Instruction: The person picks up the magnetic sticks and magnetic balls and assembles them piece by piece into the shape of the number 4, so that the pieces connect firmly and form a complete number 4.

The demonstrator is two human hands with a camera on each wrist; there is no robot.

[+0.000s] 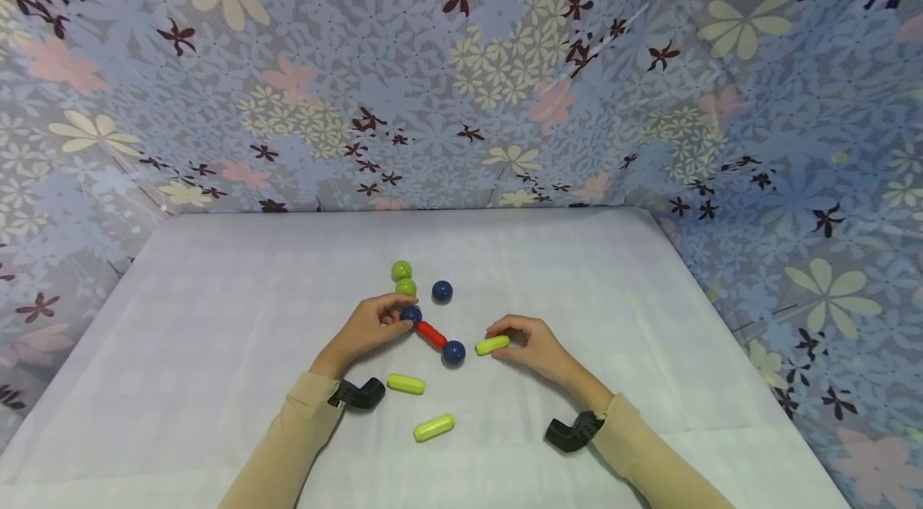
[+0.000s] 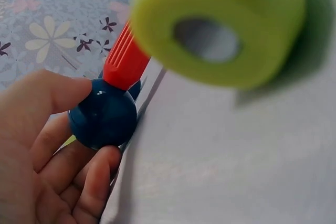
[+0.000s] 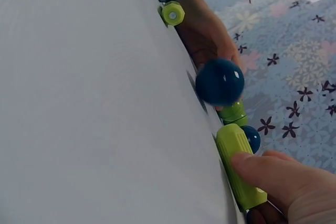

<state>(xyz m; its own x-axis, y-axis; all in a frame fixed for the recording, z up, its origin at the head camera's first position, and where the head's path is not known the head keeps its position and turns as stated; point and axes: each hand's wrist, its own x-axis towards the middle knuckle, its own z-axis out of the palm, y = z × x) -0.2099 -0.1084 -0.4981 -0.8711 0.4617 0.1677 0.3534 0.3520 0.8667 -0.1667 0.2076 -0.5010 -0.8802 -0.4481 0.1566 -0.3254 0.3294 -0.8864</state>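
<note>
My left hand grips a dark blue ball between thumb and fingers. A red ribbed rod joins that ball at one end, and a second blue ball sits at its other end. My right hand pinches a yellow-green rod by its side, thumb on top. This rod points toward the second blue ball, with a small gap between them in the head view. In the left wrist view, a yellow-green rod with a metallic disc in its end face looms close.
Two green balls lie just beyond my left hand, with a loose blue ball to their right. Nearer me are two yellow-green rods on the white cloth-covered table. Flowered fabric hangs behind the table.
</note>
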